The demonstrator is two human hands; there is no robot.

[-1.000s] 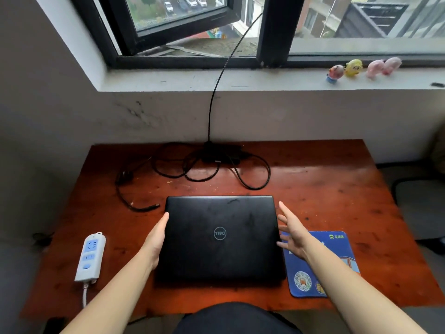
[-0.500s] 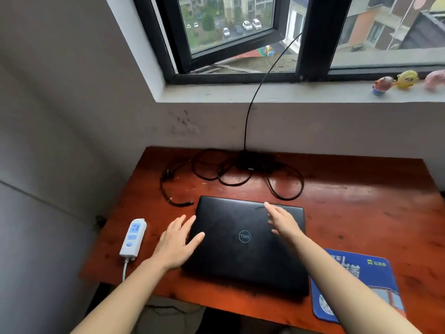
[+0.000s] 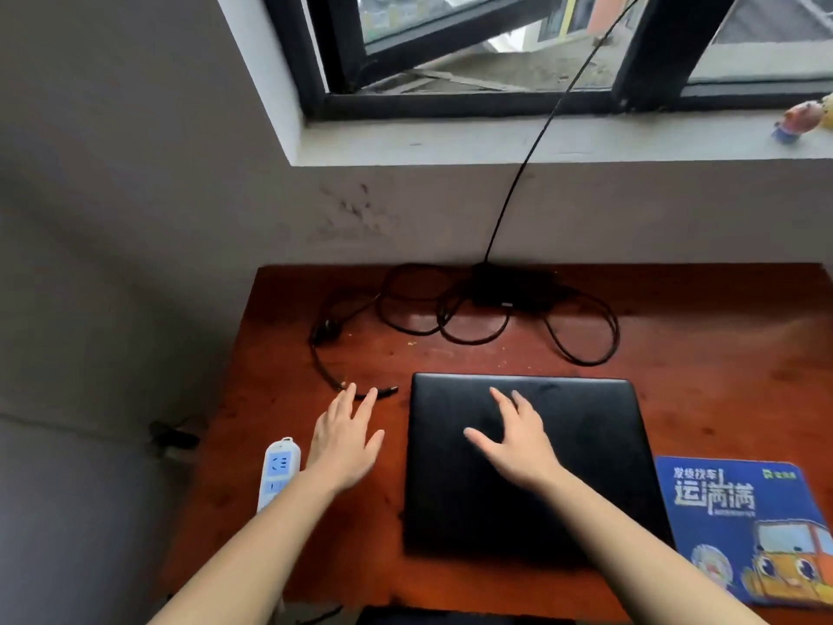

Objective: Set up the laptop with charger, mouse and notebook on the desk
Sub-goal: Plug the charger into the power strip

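Black laptop (image 3: 541,462) under spread right hand (image 3: 518,439); left hand (image 3: 347,439) spread beside it.

Reddish-brown desk (image 3: 703,354) with a glossy sheen, plain matte black laptop (image 3: 563,466) on it. Black charger cable (image 3: 581,345) loops behind. White power strip (image 3: 278,471) with pale blue faces. Blue mouse pad (image 3: 739,530), white lettering, orange cartoon truck. Grey wall (image 3: 112,218), black window frame (image 3: 450,103).

the laptop (image 3: 563,444) lies mid-frame on the counter (image 3: 721,354), the charger (image 3: 509,286) and its coiled cable above it, the power strip (image 3: 277,471) at lower left, the mouse pad (image 3: 743,534) at lower right.
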